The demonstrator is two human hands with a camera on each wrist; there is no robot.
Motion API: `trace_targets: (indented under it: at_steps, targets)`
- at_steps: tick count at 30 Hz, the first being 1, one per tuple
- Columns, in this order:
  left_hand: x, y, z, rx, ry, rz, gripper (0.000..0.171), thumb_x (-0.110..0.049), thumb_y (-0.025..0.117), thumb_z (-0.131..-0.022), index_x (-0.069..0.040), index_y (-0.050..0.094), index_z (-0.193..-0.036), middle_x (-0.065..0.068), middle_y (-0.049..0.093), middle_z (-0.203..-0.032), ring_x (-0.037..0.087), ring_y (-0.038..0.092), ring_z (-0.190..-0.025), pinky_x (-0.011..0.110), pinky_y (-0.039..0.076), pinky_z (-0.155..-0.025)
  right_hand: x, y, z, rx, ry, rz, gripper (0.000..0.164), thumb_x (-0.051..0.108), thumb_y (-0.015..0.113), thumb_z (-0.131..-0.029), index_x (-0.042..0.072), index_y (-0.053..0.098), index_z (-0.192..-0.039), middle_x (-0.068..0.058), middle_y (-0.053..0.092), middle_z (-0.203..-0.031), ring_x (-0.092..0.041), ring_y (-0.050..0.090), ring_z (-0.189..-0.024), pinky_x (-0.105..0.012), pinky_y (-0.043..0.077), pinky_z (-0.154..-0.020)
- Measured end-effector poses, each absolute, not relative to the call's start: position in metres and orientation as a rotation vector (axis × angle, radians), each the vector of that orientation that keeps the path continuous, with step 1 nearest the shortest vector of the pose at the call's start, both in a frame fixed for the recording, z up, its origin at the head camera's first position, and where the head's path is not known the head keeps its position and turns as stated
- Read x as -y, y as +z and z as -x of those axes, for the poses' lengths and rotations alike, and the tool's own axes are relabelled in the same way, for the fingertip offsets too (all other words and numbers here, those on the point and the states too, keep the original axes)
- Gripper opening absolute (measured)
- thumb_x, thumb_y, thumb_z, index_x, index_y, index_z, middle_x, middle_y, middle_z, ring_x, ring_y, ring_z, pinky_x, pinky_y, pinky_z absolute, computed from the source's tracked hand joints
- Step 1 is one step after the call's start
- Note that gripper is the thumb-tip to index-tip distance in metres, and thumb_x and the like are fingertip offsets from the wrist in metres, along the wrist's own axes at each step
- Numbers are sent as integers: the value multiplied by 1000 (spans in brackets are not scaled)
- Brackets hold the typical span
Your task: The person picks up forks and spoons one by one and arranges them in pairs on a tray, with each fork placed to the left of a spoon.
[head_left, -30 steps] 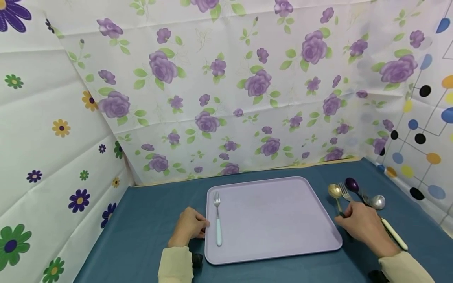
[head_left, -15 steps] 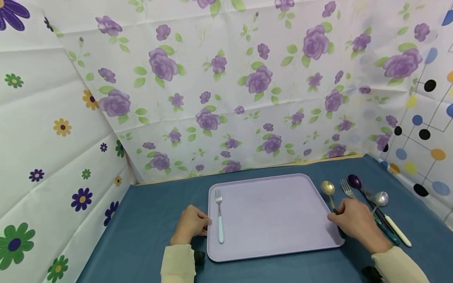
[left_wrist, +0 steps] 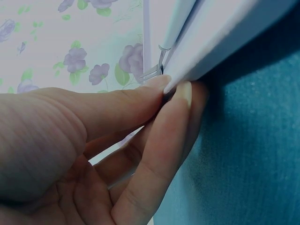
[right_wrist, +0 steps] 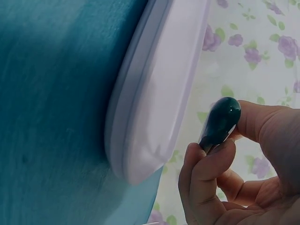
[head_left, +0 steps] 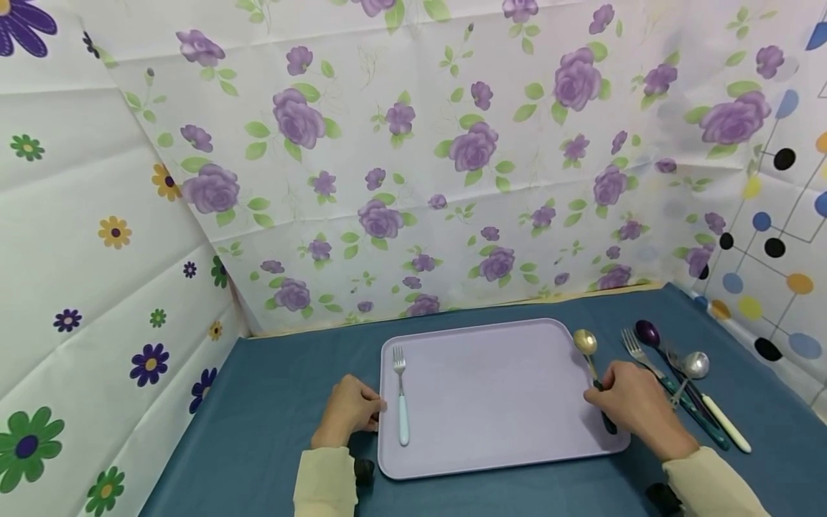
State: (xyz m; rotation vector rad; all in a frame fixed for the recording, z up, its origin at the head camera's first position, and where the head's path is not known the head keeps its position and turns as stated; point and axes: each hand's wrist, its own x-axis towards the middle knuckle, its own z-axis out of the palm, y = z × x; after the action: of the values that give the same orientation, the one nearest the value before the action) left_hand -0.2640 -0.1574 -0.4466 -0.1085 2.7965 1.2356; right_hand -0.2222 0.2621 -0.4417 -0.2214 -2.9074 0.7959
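A lilac tray (head_left: 491,402) lies on the blue cloth. My left hand (head_left: 347,411) pinches its left rim between thumb and fingers, as the left wrist view shows close up. Along the tray's left side lies a fork (head_left: 403,413) with a pale blue handle, tines pointing away. In my right hand (head_left: 636,406) is a spoon (head_left: 585,342) with a gold bowl and a dark green handle, pinched by thumb and fingers. The spoon is over the tray's right edge, its bowl pointing away. The right wrist view shows the green handle end (right_wrist: 222,119) above the tray.
Right of the tray lie a fork (head_left: 636,346) with a green handle, a dark purple spoon (head_left: 648,333), a silver spoon (head_left: 695,365) and a cream handle (head_left: 726,424), crossing one another. Floral sheets (head_left: 413,179) wall in the back and sides of the blue table cloth (head_left: 284,380).
My right hand has moved left with the gold spoon, away from the other cutlery and over the tray's right edge. My left hand stays at the left rim.
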Motion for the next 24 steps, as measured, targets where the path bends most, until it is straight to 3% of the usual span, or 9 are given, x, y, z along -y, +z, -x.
trace_targets:
  at_steps: [24]
  targets:
    - [157,-446,265,-2778,1229,115,4,-2,72,-82,-1,75,-80,9,66,-67,15,62,-51,28,56,-48,-240,-440,229,2878,827,174,24,21,74,-74,4,57,-75,-6,55,-66,-18,50,-56,-30,42,-45]
